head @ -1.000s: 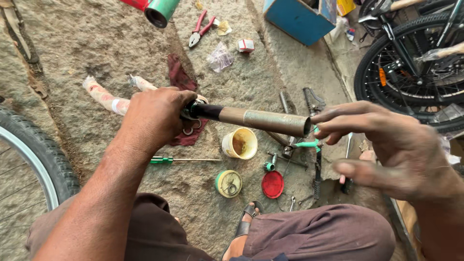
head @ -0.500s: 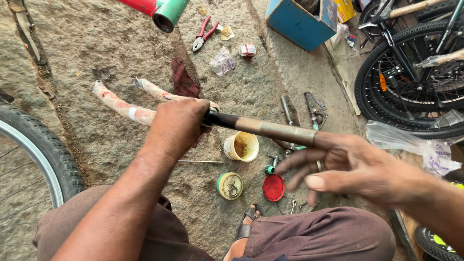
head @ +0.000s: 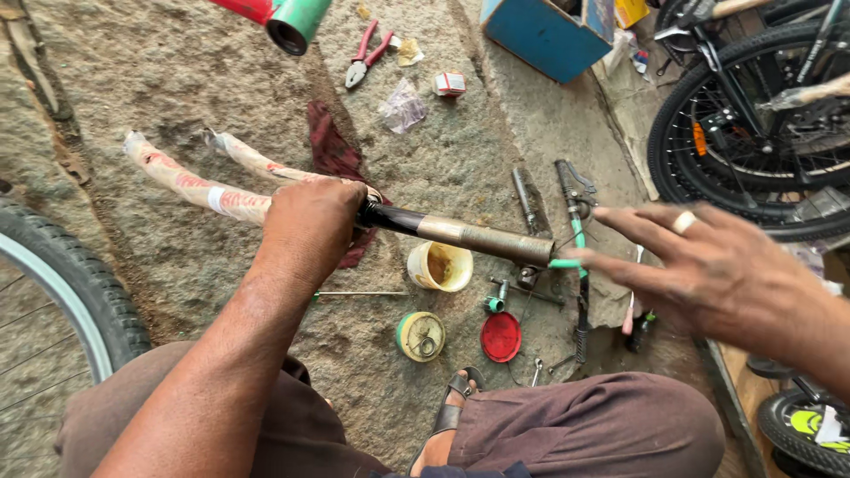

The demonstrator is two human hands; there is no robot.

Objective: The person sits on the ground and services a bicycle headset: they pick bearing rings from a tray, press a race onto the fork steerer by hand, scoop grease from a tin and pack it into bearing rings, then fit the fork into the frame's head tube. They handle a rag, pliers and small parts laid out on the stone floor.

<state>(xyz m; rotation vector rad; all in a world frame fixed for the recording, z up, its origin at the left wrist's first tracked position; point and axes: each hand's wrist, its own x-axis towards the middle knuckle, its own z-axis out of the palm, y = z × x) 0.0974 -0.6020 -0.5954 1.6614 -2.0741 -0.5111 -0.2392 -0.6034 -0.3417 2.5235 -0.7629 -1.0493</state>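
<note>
Two bare hands work over a bicycle fork (head: 372,208) held above a stone floor (head: 177,88). The left hand (head: 310,226) is wrapped tight around the fork at the crown, where the two paper-wrapped legs (head: 190,186) meet the steerer tube (head: 478,237). From that fist the legs run up and to the left, while the tube points the other way, to the right and a little downward, its black upper part giving way to a dull, greased-looking stretch that ends in an open mouth. The long axis of the fork therefore lies almost level across the view, left to right.

The right hand (head: 726,274) is the one nearer that free end. It hangs just past the tube's mouth with fingers spread wide, holding nothing, a ring on one finger; whether a fingertip brushes the tube end cannot be told. The left hand alone bears the fork.

Beneath the tube, on the floor, stand an open tub (head: 440,265) of yellowish grease, a small round tin (head: 420,336) and a red lid (head: 501,337). Long tools with green grips (head: 577,257) lie just below the tube's end, and red-handled pliers (head: 367,53) lie well apart at the top. Bicycle wheels (head: 753,124) flank the scene on both sides.
</note>
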